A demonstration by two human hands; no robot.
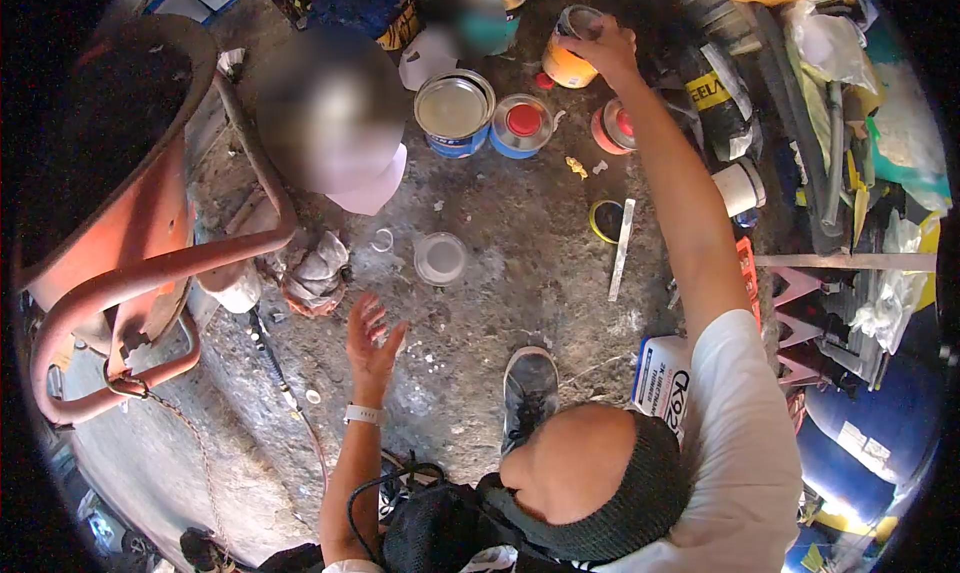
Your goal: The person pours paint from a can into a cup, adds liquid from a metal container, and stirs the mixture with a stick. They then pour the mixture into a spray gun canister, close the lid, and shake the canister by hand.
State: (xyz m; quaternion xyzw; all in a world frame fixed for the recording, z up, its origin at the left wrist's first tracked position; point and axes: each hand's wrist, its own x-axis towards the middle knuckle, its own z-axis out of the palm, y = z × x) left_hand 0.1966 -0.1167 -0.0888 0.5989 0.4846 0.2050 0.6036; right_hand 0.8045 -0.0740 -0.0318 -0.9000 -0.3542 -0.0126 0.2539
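My right hand (604, 49) reaches far forward, its fingers wrapped over the rim of a yellow and orange paint can (570, 68). My left hand (372, 345) hangs above the floor with its fingers apart and nothing in it. Nearest to it are a clear plastic cup (440, 259) and a crumpled grey rag (317, 275). Ahead of me stand an open blue tin (455, 111) and a blue tin with a red cap (523, 123). Close to my right forearm is a red tin (613, 128), partly covered by the arm.
A red wheelbarrow (140, 203) takes up the left side. On the floor lie a flat stick (622, 251) and a yellow-edged ring (605, 221). A thinner can (658, 373) stands by my right sleeve. Plastic bags and pipes (835, 153) crowd the right.
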